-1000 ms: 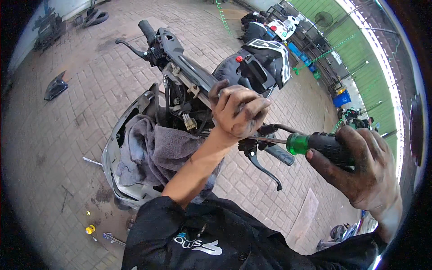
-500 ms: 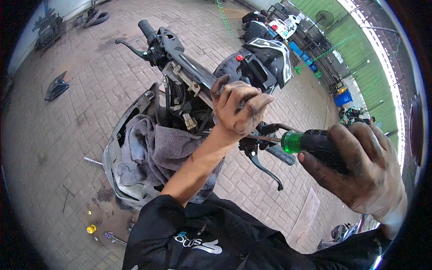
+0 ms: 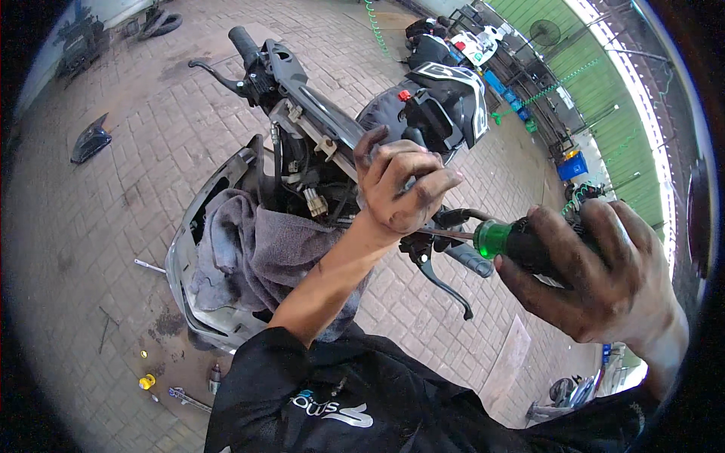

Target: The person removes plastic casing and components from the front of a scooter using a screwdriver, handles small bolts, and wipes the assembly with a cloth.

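My left hand [image 3: 404, 185] is closed around the middle of a scooter's dark handlebar cover [image 3: 328, 106], its fingers curled over the top. My right hand [image 3: 604, 279] grips a screwdriver [image 3: 495, 239] by its green and black handle. The metal shaft points left, toward the handlebar just beside my left wrist; its tip is hidden. Below the cover, wiring and a pale connector [image 3: 316, 202] show in the opened front. A grey towel [image 3: 264, 249] drapes over the light grey body panel [image 3: 179, 260]. Beneath the screwdriver hangs a black brake lever [image 3: 445, 291].
The scooter's seat [image 3: 381, 112] lies beyond the handlebar. On the brick floor at left are a dark plastic part [image 3: 92, 140], a yellow container [image 3: 146, 382] and several tools. Other people [image 3: 429, 49] work near a bench [image 3: 529, 75] at the far right.
My right hand has shifted slightly, and its fingers have moved round the screwdriver handle. My left hand keeps its hold, and the scooter's front has swung a little to the left in view.
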Demonstrator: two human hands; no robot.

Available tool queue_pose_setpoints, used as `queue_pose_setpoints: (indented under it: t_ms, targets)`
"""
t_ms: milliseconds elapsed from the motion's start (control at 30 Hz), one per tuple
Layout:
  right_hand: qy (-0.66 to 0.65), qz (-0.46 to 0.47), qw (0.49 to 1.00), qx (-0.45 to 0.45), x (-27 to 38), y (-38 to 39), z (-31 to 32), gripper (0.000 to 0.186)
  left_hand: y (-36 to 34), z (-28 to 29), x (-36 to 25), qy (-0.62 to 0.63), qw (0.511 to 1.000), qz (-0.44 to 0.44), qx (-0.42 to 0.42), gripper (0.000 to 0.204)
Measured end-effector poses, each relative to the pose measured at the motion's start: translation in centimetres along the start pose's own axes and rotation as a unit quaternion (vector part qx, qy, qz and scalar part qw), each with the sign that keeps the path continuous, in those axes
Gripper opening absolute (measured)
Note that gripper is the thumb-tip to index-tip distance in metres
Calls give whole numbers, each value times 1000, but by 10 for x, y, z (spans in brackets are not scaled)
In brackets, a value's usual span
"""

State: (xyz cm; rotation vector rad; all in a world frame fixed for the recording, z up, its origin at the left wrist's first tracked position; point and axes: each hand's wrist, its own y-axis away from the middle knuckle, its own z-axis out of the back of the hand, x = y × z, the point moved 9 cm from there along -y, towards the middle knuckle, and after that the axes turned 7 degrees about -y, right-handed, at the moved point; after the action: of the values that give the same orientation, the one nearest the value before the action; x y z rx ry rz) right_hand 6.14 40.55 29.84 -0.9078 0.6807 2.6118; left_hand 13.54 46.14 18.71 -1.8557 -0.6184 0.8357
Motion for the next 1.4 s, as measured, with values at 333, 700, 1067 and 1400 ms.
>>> queue_pose_setpoints:
  t_ms: [333, 700, 1067, 1400]
  targets:
    - [-34, -52, 994, 91, -19, -23, -11, 41, 10, 2, 1, 35, 999, 15, -2, 19]
    - [158, 28, 985, 61, 12, -11, -13, 32, 73, 41, 1, 118, 957, 236, -118, 34]
    - [129, 98, 978, 133, 22, -27, -10, 34, 279, -53, -40, 590, 444, 674, 9, 90]
    - [59, 129, 980, 136, 6, -39, -11, 38, 253, -78, -36, 628, 350, 694, -47, 90]
